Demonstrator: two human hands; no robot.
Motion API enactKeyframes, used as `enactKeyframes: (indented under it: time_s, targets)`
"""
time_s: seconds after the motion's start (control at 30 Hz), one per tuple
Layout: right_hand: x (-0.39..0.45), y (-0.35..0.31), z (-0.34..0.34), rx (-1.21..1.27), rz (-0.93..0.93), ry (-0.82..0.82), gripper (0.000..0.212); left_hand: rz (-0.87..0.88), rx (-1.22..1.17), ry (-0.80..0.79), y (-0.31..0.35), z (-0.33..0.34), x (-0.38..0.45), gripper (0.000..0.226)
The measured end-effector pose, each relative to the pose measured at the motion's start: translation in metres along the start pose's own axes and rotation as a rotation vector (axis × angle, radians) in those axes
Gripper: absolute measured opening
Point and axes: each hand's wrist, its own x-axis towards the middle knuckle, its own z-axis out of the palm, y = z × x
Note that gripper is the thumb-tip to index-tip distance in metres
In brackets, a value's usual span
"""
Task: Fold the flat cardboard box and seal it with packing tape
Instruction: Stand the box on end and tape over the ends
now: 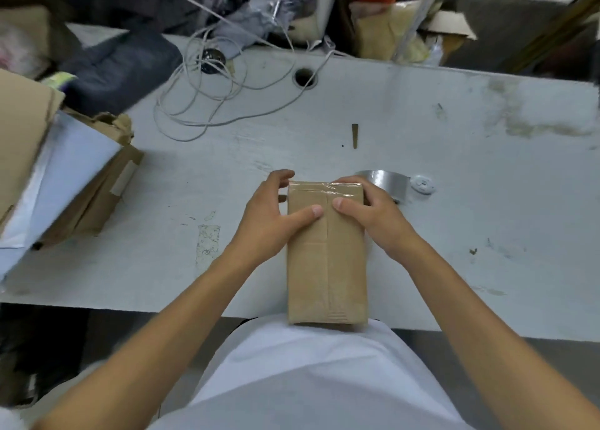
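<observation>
A worn, pale grey bench (454, 131) with scuffed, stained paint fills the scene. A round cable hole (305, 77) sits near its far edge, loose white cables (201, 105) coiled left of it. Cluttered cardboard (389, 30) lies beyond the far edge.

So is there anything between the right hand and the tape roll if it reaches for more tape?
Nothing visible. The tape roll lies on the table just beyond the right hand, which holds the cardboard box along with the left hand.

We are reaching both bare forearms forward — left hand (272, 212) and right hand (370, 205) curling inward, thumbs lying flat, pointing toward each other.
</observation>
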Motion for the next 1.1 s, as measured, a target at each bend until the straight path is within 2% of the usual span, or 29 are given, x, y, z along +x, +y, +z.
enactKeyframes:
  time_s: [0.1,0.17,0.27,0.4,0.5,0.53,0.6,0.67,0.77,0.87,0.97,1.03,1.1]
  targets:
    - [-0.009,-0.012,0.005,0.006,0.108,-0.042,0.031,-0.039,-0.149,-0.076,-0.001,0.007,-0.008,0.053]
    - [-0.017,-0.021,0.006,-0.010,0.091,-0.023,0.034,0.015,-0.164,-0.053,0.003,0.008,-0.013,0.053]
    - [-0.033,-0.039,0.005,-0.081,0.061,-0.023,0.039,0.143,-0.028,-0.054,0.013,0.003,-0.022,0.065]
    - [-0.051,-0.059,0.008,-0.258,0.056,-0.010,0.067,0.354,0.310,-0.075,0.029,-0.001,-0.039,0.080]
    - [-0.062,-0.067,0.006,-0.308,0.079,-0.063,0.083,0.383,0.323,-0.104,0.037,0.002,-0.048,0.095]
    - [-0.066,-0.066,0.005,-0.293,0.079,-0.064,0.083,0.403,0.315,-0.110,0.038,0.004,-0.051,0.094]
    - [-0.075,-0.060,0.004,-0.211,0.051,-0.022,0.067,0.451,0.332,-0.107,0.037,0.004,-0.055,0.085]
    - [-0.083,-0.052,0.000,-0.108,0.005,0.032,0.061,0.385,0.403,-0.064,0.033,0.004,-0.059,0.080]
    - [-0.095,-0.041,-0.011,0.021,-0.105,0.045,0.067,0.081,0.489,0.097,0.031,0.002,-0.061,0.069]
    - [-0.106,-0.027,-0.020,0.082,-0.243,-0.008,0.072,-0.113,0.235,0.253,0.040,0.007,-0.066,0.072]
    - [-0.111,-0.013,-0.031,0.097,-0.274,-0.083,0.076,-0.039,-0.017,0.395,0.040,0.012,-0.077,0.091]
    - [-0.113,-0.005,-0.039,0.075,-0.243,-0.129,0.073,0.040,-0.047,0.448,0.033,0.013,-0.084,0.105]
    - [-0.113,0.001,-0.040,0.034,-0.235,-0.108,0.059,0.094,-0.040,0.463,0.027,0.015,-0.090,0.119]
